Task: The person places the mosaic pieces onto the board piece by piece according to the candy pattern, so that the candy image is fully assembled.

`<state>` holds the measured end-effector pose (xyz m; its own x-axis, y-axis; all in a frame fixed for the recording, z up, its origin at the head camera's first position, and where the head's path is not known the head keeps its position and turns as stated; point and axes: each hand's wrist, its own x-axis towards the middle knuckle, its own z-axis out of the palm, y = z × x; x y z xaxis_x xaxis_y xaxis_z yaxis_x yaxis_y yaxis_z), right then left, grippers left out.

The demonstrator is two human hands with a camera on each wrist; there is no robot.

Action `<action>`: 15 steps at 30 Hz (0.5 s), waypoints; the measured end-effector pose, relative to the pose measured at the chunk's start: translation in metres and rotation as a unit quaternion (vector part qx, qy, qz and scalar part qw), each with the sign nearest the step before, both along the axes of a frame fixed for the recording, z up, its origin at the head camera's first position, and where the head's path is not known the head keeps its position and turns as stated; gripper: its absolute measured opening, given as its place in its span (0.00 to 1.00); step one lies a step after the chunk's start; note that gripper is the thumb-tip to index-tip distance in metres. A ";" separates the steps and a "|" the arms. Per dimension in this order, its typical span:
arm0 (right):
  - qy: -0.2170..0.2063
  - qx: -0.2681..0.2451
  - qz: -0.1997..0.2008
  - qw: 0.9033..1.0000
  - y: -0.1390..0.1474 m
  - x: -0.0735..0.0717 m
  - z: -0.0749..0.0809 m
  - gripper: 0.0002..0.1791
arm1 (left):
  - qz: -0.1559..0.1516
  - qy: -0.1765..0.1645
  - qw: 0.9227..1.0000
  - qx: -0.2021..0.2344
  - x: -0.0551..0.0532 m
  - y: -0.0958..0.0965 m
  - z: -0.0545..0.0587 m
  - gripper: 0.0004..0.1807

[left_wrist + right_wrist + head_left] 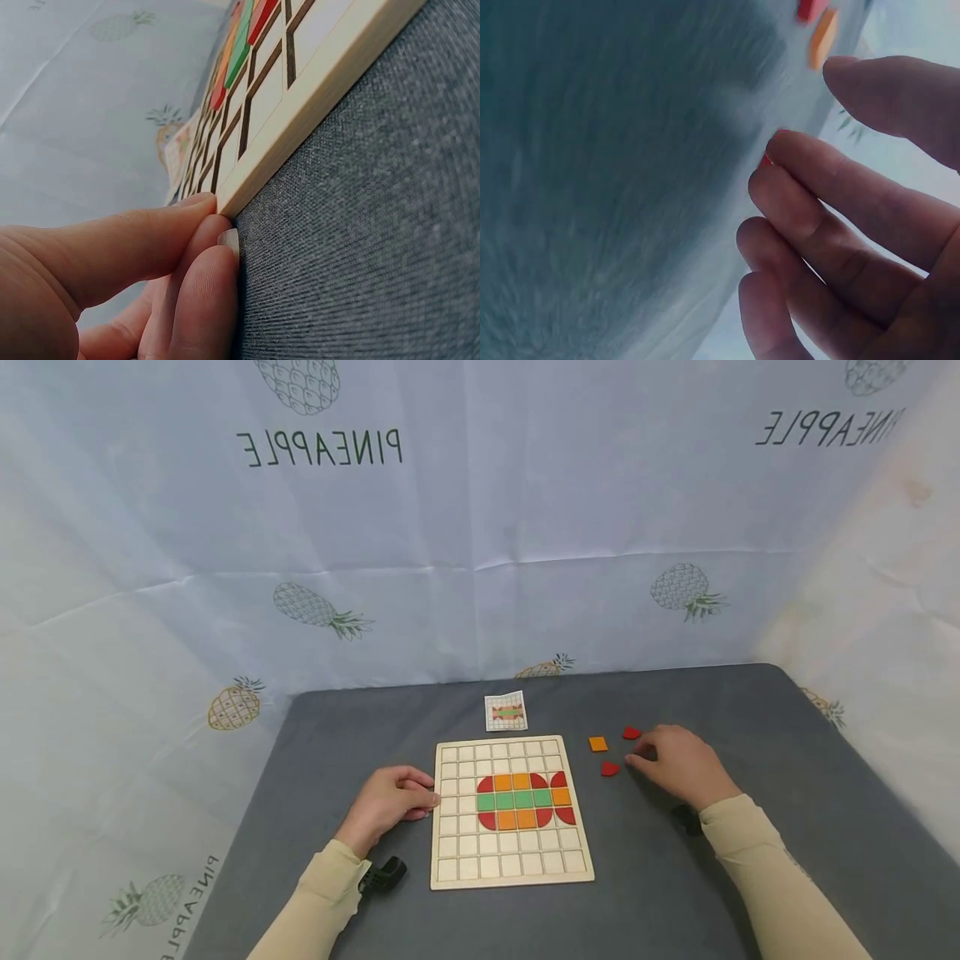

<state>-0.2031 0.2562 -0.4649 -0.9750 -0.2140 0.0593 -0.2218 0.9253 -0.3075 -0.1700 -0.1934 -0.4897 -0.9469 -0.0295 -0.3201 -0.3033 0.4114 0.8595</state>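
Note:
A square wooden grid board [468,867] lies on the table. Red rounded pieces, orange squares and green squares [522,799] fill some of its cells in a sweet-like pattern. At the board's left edge, my left hand [386,806] pinches the rim between thumb and fingertips, as the left wrist view shows. My right hand [682,764] hovers right of the board, thumb and fingers apart. Close to its fingertips lie two loose red pieces [611,768] and an orange square [597,744]. In the right wrist view one red piece [765,160] is partly hidden behind a fingertip.
Behind the board lies a small pattern card [506,712] showing a similar design. A dark grey cloth covers the table [360,735]. Pale curtains with pineapple prints [480,610] hang behind it and at both sides. A black band [384,877] sits at the left wrist.

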 end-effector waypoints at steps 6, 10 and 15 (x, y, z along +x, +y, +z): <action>-0.029 -0.002 -0.005 1.000 0.011 -0.021 0.000 0.15 | -0.001 0.002 1.000 0.014 0.001 -0.002 0.000 0.16; -0.038 -0.004 -0.020 0.999 0.009 -0.034 -0.003 0.18 | -0.004 0.004 1.000 0.022 0.002 -0.002 0.001 0.16; -0.045 -0.011 -0.027 0.999 0.002 -0.050 -0.002 0.20 | -0.006 0.009 1.000 0.023 0.003 -0.002 0.002 0.17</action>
<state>-0.2535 0.2579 -0.4667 -0.9866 -0.1610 -0.0257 -0.1424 0.9279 -0.3445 -0.1668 -0.1953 -0.4877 -0.9527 -0.0044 -0.3038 -0.2832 0.3751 0.8826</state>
